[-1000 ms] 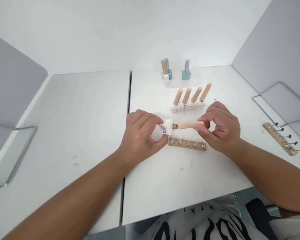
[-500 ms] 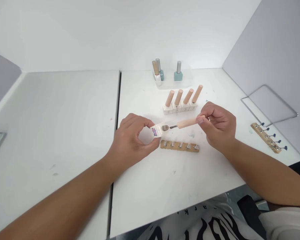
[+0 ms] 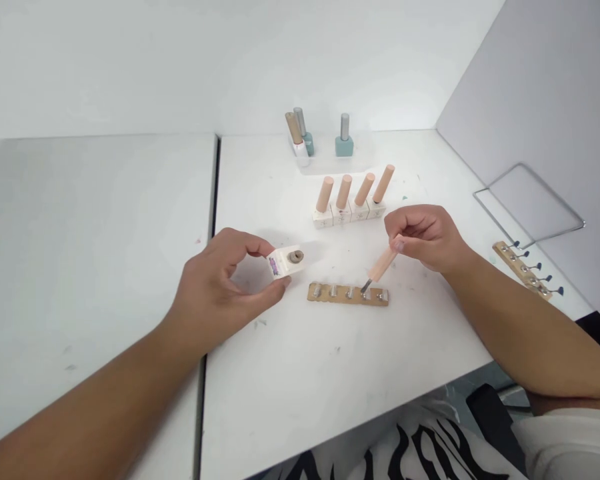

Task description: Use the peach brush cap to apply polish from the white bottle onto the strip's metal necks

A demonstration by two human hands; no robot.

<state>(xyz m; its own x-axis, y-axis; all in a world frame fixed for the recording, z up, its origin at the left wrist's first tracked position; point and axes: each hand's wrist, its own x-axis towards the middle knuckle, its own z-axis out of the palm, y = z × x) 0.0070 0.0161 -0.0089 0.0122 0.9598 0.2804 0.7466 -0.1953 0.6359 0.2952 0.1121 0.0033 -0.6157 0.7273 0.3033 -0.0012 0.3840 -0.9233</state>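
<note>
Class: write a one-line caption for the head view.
Left hand holds open polish bottle; right hand touches brush to nail strip.

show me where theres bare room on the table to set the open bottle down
Bare: the near tabletop between the wooden nail strip and the table's front edge, and the whole left table past the seam. Crowded: behind the strip, where four wood-capped bottles stand in a row, and by the right hand.

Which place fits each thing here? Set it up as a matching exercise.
Things:
1. open bottle
2. brush cap
3. teal bottle
4. strip with dark tips

Places:
A. at the back of the table
B. in the left hand
C. far right, by the wire frame
D. in the right hand, tip down at the wooden strip

Pairs: 1-B, 2-D, 3-A, 4-C
</note>
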